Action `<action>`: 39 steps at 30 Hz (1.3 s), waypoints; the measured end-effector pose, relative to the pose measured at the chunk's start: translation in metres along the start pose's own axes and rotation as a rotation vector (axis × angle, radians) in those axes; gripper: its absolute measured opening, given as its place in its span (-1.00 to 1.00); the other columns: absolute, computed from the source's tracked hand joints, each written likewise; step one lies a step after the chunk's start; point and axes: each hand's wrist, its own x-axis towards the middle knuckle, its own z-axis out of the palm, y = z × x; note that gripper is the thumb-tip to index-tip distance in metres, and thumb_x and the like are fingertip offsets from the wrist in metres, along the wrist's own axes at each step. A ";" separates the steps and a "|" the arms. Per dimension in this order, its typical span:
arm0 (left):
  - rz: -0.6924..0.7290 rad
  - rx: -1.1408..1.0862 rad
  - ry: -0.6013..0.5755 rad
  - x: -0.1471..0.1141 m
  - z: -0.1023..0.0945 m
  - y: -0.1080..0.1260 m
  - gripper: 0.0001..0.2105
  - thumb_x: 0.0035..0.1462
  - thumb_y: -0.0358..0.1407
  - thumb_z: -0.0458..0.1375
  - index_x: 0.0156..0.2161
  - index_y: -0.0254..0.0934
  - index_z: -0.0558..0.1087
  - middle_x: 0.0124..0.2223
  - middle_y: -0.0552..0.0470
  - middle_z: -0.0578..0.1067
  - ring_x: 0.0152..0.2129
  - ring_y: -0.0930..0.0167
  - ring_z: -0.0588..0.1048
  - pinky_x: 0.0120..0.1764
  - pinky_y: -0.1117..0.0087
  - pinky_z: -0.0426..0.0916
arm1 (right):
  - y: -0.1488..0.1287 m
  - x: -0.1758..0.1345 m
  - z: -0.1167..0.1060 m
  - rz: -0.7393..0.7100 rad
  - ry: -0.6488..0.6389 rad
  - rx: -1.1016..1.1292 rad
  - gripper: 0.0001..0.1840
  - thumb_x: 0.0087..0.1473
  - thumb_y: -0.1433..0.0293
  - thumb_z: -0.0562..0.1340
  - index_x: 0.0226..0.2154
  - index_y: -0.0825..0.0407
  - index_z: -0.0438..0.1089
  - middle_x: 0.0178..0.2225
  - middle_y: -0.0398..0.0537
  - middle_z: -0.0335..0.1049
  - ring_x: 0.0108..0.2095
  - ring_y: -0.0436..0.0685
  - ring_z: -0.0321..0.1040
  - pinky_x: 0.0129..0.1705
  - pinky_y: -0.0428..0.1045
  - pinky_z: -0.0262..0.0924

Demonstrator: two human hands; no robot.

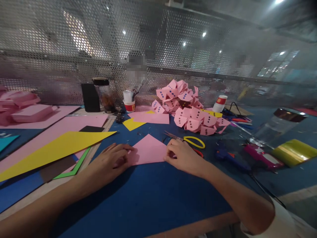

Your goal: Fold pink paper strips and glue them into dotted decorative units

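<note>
A pink sheet of paper [148, 150] lies on the blue tabletop in front of me, its peak pointing away and its near edge straight, like a folded triangle. My left hand [112, 158] has its bent fingers and thumb at the left corner, partly covering it. At the right corner, my right hand [182, 155] pinches the paper between thumb and fingers. Just behind that hand lie scissors with yellow handles [194, 141], their blades partly beyond my knuckles. A red handle [198, 152] shows beside my right wrist.
Behind stands a heap of pink paper pieces [179, 94] with dark dots. Yellow sheet [61, 148] and other coloured sheets lie left. To the right are a blue glue gun [231, 157], a magenta tool [262, 157], yellow tape [296, 152] and a clear jar [277, 127].
</note>
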 end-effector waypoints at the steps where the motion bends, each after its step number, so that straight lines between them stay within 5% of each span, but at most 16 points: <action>1: 0.004 0.001 -0.002 0.000 0.000 0.000 -0.73 0.29 -0.04 0.05 -0.34 -0.16 0.38 0.18 -0.02 0.44 0.11 0.20 0.38 0.23 0.02 0.16 | 0.000 0.000 0.000 0.003 0.001 0.001 -0.81 0.15 0.34 0.31 -0.46 0.04 0.38 -0.27 -0.10 0.36 -0.19 0.11 0.26 -0.12 0.04 0.07; 11: -0.047 -0.043 0.005 0.004 -0.002 -0.004 -0.69 0.22 -0.03 0.11 -0.44 -0.18 0.37 0.14 -0.02 0.48 -0.01 0.16 0.45 0.03 0.07 0.36 | 0.005 0.001 0.002 -0.015 0.012 0.002 -0.82 0.13 0.33 0.32 -0.45 0.04 0.37 -0.26 -0.09 0.36 -0.17 0.12 0.27 -0.10 0.05 0.07; 39: -0.058 -0.009 -0.067 0.006 -0.010 -0.026 -0.72 0.14 -0.01 0.16 -0.45 -0.15 0.44 0.19 0.05 0.46 -0.02 0.14 0.47 -0.13 0.17 0.40 | 0.002 0.000 -0.012 0.022 -0.049 -0.047 -0.84 0.14 0.35 0.28 -0.45 0.03 0.36 -0.22 -0.02 0.36 -0.17 0.15 0.28 -0.15 0.04 0.12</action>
